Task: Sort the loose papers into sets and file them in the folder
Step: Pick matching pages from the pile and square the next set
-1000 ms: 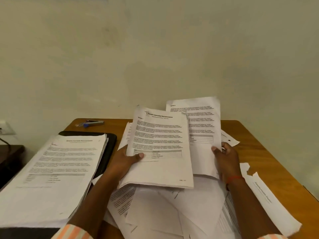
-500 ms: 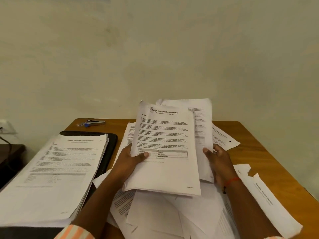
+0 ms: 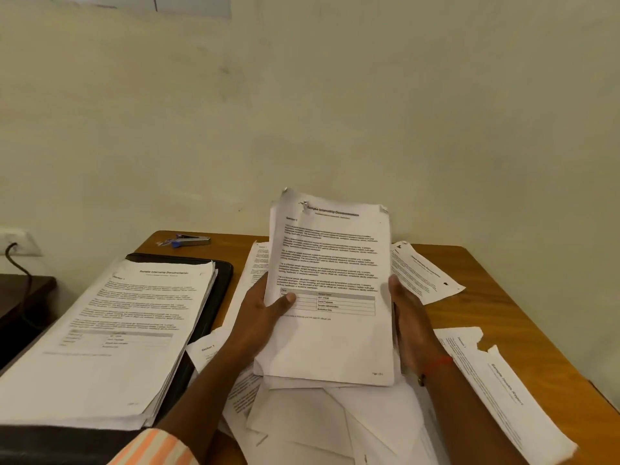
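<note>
Head camera: from my remote seat I see the left hand and right hand holding a sheaf of white printed pages, tilted up above the brown wooden table. The left thumb lies across the front near the left edge and the right thumb presses the right edge; the other fingers are hidden behind. The sheaf's lower edge meets a loose heap of white papers spread under both forearms. At left, a flat black folder lies on the table and carries a thick stack of printed sheets. Beyond the folder, near the wall, sits a silver-and-blue stapler. A torn white sheet lies at right, by the table's edge, well apart from the folder
</note>
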`<state>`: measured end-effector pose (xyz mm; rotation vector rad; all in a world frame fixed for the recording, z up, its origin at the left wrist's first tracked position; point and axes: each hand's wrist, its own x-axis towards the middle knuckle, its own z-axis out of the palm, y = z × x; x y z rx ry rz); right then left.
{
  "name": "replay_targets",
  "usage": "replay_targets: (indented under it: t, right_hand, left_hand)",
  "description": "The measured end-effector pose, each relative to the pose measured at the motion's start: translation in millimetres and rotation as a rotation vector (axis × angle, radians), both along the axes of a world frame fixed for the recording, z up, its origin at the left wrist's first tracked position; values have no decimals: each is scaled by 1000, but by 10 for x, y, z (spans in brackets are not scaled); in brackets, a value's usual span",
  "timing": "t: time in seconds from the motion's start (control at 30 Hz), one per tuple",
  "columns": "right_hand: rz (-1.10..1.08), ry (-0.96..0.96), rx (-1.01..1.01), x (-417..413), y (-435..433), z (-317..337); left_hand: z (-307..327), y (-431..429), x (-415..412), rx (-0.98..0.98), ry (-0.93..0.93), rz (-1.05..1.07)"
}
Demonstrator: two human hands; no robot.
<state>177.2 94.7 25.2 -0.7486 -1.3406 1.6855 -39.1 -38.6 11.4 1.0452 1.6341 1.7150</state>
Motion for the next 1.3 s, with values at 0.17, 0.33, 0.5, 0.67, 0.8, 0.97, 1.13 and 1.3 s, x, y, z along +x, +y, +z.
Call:
replay_targets:
  t: [0.17,0.33,0.5,0.67,0.8,0.97,1.13,1.3]
  right_hand:
    - [-101,-127,274,55,-101,133]
    - [-119,-73,345,143,-331,388]
    - [-92,0,368,231,-607,603]
    - [-122,20,367,333,-829,662]
    - [-100,-4,323,384,-968,604]
    - [-114,-43,302,426,-1065,554]
    - [-148,-69,326,426,-1159,492]
    - [-144,-36,317,451,-1230,382]
  left_hand:
    - [119,-47,173,58,15,-17]
    - [530,-220,283,205,-3,61]
    - [912,-464,472,339,34,178]
    - [979,-658,617,377,55,202]
    - [883,-766,787,358,9,208]
    - [851,-863,826,315,64,193]
    - [742,-914,851,281,45,198]
    - [593,-952,963,274,2,204]
